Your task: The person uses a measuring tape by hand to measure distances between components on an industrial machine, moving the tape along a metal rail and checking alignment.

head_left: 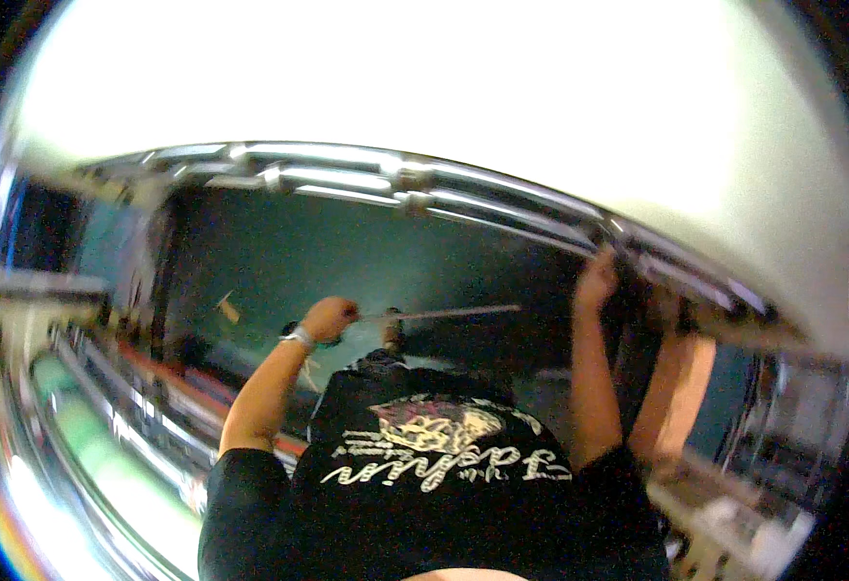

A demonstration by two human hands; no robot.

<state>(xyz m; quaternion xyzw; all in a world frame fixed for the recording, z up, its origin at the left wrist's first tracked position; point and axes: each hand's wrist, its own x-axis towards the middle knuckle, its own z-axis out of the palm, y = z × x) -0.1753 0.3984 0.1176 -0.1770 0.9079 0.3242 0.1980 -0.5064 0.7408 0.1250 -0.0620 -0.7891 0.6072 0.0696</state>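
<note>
The head view looks at a shiny curved metal surface that mirrors the scene, with a bright white panel filling the upper part above a band of chrome rails. In it a person in a black shirt with a pale printed design shows with both arms raised. The left hand is curled into a fist around the near end of a thin pale rod, which runs level from that fist out toward the right hand and stops short of it. A light band sits on the wrist just below the fist. The right hand is up higher, pressed against the underside of the chrome rails; whether its fingers grip the rail or only rest on it cannot be told. The two hands are well apart, the rod lying between them. Behind the hands is a dark green background. To the outside of the left arm, curved rails with red and green streaks run down. Beyond the right arm stands an orange-brown panel, blurred.
</note>
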